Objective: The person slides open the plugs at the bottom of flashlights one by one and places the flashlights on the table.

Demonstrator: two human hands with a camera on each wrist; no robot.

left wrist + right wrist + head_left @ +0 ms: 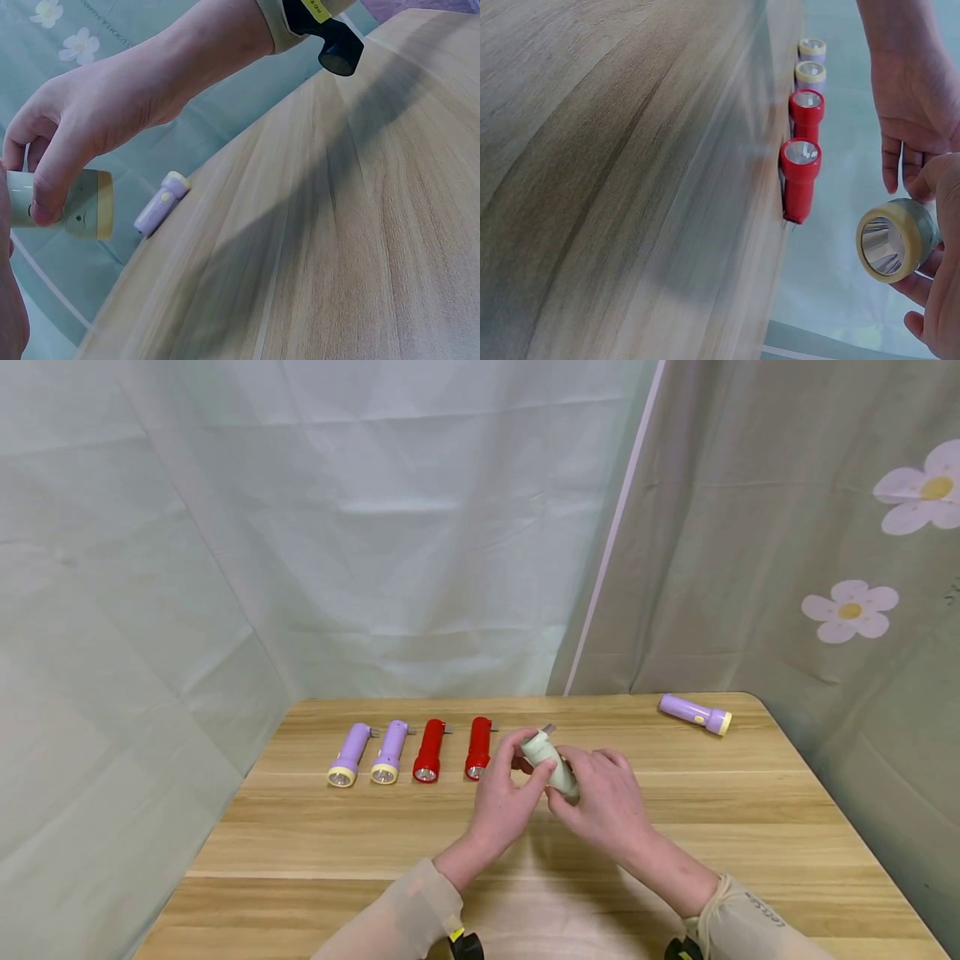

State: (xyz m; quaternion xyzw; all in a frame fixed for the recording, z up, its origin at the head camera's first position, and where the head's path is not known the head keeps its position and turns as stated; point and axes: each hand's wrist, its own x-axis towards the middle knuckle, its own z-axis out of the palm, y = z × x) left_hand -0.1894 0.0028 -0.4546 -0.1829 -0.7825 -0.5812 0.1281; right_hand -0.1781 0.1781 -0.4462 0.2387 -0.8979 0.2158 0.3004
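Both hands hold a pale green flashlight (553,768) above the table. With thumb and fingers, my left hand (504,795) pinches its tail end, where a small flap (549,728) sticks out. My right hand (609,795) grips the body nearer the head. In the right wrist view the flashlight's yellow rim (910,247) and silvery reflector face the camera. To the left of the hands, two purple flashlights (392,750) and two red flashlights (430,750) lie in a row, heads toward me, each with a flap out at its tail.
Another purple flashlight (693,714) lies by itself at the table's back right, without a visible flap. The wooden table (315,843) has curtains (450,527) behind it and at both sides. Black wrist devices (467,945) sit at the cuffs.
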